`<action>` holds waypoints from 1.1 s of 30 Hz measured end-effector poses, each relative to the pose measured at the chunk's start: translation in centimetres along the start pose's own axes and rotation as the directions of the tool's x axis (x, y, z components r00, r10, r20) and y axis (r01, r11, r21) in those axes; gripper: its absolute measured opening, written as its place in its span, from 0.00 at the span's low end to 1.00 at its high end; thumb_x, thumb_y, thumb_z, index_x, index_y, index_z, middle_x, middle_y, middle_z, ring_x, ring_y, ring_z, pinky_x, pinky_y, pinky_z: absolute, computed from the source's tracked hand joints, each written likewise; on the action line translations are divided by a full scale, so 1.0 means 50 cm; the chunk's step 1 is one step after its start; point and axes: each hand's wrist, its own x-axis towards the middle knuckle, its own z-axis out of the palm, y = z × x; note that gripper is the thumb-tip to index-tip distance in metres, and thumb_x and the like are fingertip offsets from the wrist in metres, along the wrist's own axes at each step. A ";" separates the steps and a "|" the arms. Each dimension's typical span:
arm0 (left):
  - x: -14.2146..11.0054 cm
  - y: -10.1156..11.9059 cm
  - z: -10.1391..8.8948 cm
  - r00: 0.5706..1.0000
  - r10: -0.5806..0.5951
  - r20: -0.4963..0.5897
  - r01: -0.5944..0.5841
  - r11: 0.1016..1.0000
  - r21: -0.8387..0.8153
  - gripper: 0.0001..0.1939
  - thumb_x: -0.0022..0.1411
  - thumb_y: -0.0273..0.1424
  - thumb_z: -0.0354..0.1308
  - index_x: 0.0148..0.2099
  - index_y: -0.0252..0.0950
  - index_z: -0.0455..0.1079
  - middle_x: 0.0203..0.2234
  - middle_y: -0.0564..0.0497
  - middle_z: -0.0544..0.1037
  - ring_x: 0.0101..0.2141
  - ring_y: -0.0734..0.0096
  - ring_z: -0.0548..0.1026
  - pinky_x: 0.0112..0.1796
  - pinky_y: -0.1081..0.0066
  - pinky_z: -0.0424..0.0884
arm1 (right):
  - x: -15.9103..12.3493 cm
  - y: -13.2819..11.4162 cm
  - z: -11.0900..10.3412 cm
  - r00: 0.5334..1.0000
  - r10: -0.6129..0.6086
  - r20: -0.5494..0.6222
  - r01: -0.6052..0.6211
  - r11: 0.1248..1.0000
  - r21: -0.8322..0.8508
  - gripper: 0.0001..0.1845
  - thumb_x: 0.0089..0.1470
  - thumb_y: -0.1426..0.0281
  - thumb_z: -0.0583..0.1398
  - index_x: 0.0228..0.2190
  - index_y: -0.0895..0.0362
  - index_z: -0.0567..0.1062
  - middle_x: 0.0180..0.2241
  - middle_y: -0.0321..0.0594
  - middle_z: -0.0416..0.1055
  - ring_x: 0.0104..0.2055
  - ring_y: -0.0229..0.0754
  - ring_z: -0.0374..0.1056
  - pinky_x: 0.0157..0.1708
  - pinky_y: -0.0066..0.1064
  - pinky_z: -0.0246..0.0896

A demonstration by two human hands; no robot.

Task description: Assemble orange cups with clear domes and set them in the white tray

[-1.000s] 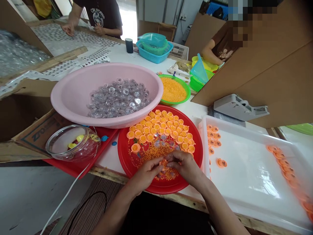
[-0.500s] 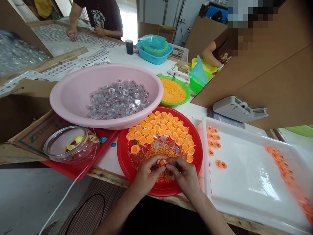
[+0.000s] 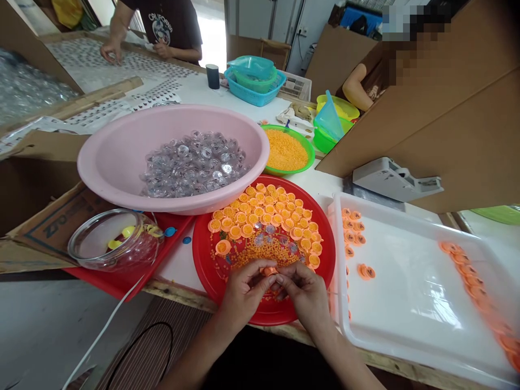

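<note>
My left hand (image 3: pixel 242 295) and my right hand (image 3: pixel 305 290) meet over the front of a round red tray (image 3: pixel 202 254). Between their fingertips is a small orange plastic cup (image 3: pixel 270 271); both hands pinch it, and the fingers partly cover it. Behind them on the tray, many orange cups (image 3: pixel 266 218) stand in a crowd with orange filling inside. Loose orange beads (image 3: pixel 264 250) and a few clear discs (image 3: pixel 270 229) lie scattered between the cups and my hands.
A pink basin (image 3: pixel 109 146) of clear plastic caps (image 3: pixel 195 162) overhangs the tray's back left. Behind is a green bowl (image 3: pixel 311 162) of orange beads. A white tray (image 3: pixel 398 325) with orange pieces stands right, a glass jar (image 3: pixel 81 244) left. Another person's hand (image 3: pixel 111 51) works farther back.
My hands stay together over the red tray, still on the orange cup, with only slight finger movement. The view has shifted slightly. The far person's hand has moved a little left.
</note>
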 end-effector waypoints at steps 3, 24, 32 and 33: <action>0.002 0.000 0.000 0.998 0.037 -0.056 -0.035 0.999 0.022 0.09 0.59 0.31 0.58 0.43 0.36 0.73 0.35 0.49 0.79 0.37 0.67 0.78 0.39 0.70 0.74 | 0.003 0.001 0.003 0.999 -0.039 -0.007 0.038 0.998 -0.043 0.11 0.53 0.62 0.62 0.27 0.56 0.70 0.21 0.35 0.71 0.22 0.39 0.68 0.23 0.30 0.66; 0.072 -0.039 -0.157 0.949 0.269 -0.161 0.096 0.241 0.966 0.13 0.61 0.32 0.53 0.46 0.35 0.73 0.44 0.39 0.77 0.45 0.43 0.71 0.40 0.52 0.65 | 0.083 -0.023 -0.426 0.804 -0.021 -0.594 -0.185 0.941 -0.283 0.16 0.35 0.62 0.68 0.22 0.60 0.73 0.17 0.41 0.70 0.21 0.43 0.68 0.22 0.34 0.63; 0.063 -0.033 -0.147 0.969 0.214 -0.127 0.067 0.269 0.961 0.15 0.61 0.24 0.48 0.46 0.37 0.73 0.41 0.43 0.78 0.43 0.52 0.74 0.42 0.56 0.64 | 0.087 -0.008 -0.373 0.825 -0.112 -0.553 -0.242 0.815 -0.526 0.05 0.42 0.67 0.64 0.25 0.57 0.77 0.24 0.44 0.75 0.28 0.46 0.69 0.30 0.37 0.61; 0.064 -0.035 -0.147 0.966 0.225 -0.129 0.055 0.308 0.950 0.14 0.61 0.25 0.48 0.45 0.37 0.73 0.40 0.43 0.79 0.43 0.53 0.74 0.43 0.56 0.64 | 0.085 -0.015 -0.343 0.860 -0.156 -0.486 -0.185 0.794 -0.580 0.05 0.45 0.68 0.62 0.27 0.55 0.77 0.28 0.42 0.76 0.31 0.46 0.70 0.33 0.36 0.62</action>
